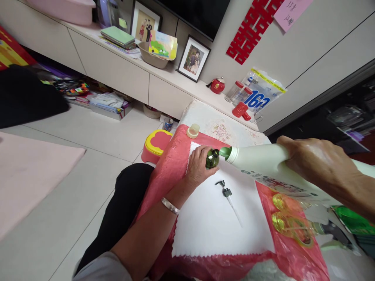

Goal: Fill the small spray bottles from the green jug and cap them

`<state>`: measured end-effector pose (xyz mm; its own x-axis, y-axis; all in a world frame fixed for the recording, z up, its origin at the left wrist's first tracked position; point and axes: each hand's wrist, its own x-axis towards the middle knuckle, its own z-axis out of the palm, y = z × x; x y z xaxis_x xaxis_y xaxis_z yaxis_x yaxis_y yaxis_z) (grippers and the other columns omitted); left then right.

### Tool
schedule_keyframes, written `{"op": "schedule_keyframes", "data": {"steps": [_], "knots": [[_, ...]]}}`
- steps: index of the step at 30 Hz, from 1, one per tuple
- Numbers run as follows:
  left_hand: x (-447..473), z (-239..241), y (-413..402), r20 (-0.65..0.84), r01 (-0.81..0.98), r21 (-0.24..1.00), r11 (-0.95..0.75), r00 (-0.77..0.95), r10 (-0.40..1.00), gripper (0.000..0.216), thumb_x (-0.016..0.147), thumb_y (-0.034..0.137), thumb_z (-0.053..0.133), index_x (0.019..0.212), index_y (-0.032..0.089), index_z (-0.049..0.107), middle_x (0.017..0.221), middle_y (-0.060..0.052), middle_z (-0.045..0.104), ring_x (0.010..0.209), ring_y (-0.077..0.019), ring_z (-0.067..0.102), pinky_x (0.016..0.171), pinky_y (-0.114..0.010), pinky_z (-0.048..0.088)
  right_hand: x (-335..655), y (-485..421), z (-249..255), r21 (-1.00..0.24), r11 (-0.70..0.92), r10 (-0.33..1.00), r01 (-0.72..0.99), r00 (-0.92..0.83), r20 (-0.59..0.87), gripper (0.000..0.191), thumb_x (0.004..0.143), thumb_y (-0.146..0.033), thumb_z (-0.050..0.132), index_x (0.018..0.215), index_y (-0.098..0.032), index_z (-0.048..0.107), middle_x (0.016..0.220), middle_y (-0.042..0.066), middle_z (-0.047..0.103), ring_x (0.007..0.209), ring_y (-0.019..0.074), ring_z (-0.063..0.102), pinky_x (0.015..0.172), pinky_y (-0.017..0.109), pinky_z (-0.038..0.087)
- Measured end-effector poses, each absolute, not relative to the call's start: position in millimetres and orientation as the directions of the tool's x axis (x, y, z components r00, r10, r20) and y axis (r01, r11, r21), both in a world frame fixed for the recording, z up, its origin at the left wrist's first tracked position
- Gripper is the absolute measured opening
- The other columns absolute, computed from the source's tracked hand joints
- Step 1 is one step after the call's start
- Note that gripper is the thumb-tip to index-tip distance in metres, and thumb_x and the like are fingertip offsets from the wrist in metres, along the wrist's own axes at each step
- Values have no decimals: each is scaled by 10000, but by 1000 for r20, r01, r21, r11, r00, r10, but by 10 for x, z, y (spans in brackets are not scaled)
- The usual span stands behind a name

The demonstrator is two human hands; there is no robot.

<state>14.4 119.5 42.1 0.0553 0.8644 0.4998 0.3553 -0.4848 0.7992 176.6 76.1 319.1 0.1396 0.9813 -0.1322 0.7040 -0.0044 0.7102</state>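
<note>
My left hand (200, 166) is wrapped round a small dark green bottle (212, 159) standing on a white scallop-edged sheet (216, 230). In my right hand (316, 160) is a large pale green jug (263, 156), tilted on its side by its handle. The jug's open spout (230, 153) points left at the small bottle's mouth, with green inside it. Whether liquid is flowing between them I cannot tell. A dark pump head (226, 191) with a clear tube lies on the sheet. At the table's far left corner sits a pale cap (193, 131).
Red plastic (161, 195) covers the table under the sheet. Yellow bottles (283, 222), one with a spray head, lie at the right. A red and yellow stool (156, 144) stands left of the table. Behind is a cabinet (164, 93) with framed photos and jars.
</note>
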Motion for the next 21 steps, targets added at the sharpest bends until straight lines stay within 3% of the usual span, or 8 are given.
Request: {"op": "schedule_keyframes", "data": {"steps": [21], "knots": [[141, 432, 1184, 496, 358, 802, -478, 47, 867, 770, 672, 257, 866, 1333, 237, 471, 1351, -124, 569, 1294, -331, 548, 1077, -483, 471, 1756, 758, 3207, 729, 6, 982, 685, 134, -133, 83, 805, -284, 459, 886, -269, 455, 725, 42, 563, 584, 210, 501, 522, 338, 328]]}}
